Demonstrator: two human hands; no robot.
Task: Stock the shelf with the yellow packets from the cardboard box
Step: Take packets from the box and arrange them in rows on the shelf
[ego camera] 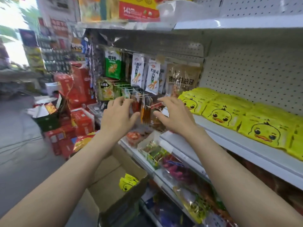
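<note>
Both hands (117, 115) (176, 115) raised at hanging packets (146, 110).

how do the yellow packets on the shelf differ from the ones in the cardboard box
The yellow packets on the shelf are many, laid in overlapping rows along the white shelf at the right; the yellow packets in the cardboard box are only a few, low in a corner of the cardboard box below. The shelf ones lie with duck faces in full view; the box ones are partly hidden by the box wall. Both share the same yellow duck design.
</note>
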